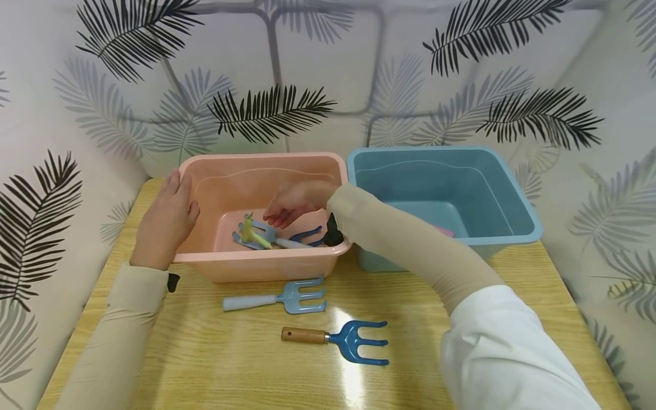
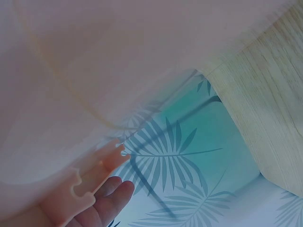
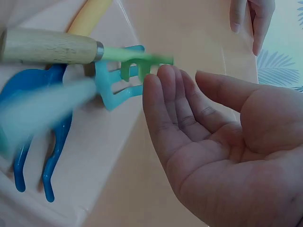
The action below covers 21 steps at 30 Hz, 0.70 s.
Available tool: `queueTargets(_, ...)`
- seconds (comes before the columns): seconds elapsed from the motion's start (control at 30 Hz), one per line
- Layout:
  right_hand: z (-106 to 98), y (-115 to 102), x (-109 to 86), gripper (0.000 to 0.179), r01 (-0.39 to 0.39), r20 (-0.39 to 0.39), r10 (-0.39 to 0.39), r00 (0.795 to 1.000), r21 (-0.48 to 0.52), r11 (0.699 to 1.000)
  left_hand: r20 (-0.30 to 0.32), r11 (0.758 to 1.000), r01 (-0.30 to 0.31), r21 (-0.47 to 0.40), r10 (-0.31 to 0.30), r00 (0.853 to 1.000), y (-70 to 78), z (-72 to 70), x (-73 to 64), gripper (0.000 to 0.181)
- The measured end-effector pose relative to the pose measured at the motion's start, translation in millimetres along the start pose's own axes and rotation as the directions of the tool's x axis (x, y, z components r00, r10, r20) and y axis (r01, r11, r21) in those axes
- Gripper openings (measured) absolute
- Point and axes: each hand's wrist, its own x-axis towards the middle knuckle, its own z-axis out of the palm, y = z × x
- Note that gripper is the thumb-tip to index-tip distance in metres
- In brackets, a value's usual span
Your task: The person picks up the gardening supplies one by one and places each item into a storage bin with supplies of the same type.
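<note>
My left hand point(image 1: 166, 219) rests over the left rim of the pink bin point(image 1: 266, 267), thumb on the inner side. In the left wrist view its fingertips point(image 2: 124, 191) show beyond the rim's notched edge. Inside the same bin hovers my right hand point(image 1: 299, 202), fingers loosely bent and holding nothing. Near those fingertips lie a yellow-green tool point(image 1: 251, 232), a light blue hand fork point(image 1: 269, 230) and a dark blue hand fork point(image 1: 307, 233). The right wrist view shows a wooden handle point(image 3: 52, 46) with a green head, and a yellow handle point(image 3: 91, 16).
A blue bin point(image 1: 512, 236) stands right beside the pink one, with part of a pink thing point(image 1: 443, 231) inside. On the wooden table point(image 1: 205, 353) before the bins lie a grey-blue hand fork point(image 1: 294, 297) and a blue hand fork point(image 1: 351, 341) with a wooden handle.
</note>
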Motion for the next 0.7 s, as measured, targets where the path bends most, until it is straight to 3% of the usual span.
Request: queueTargets(0.7, 2.9, -1.1, 1.5, 0.024, -0.012, -0.039, 0.014, 0.999, 0.034, 0.999, 0.031, 1.000, 0.022, -0.006, -0.022, 0.999, 0.1, -0.4, -0.2, 0.053)
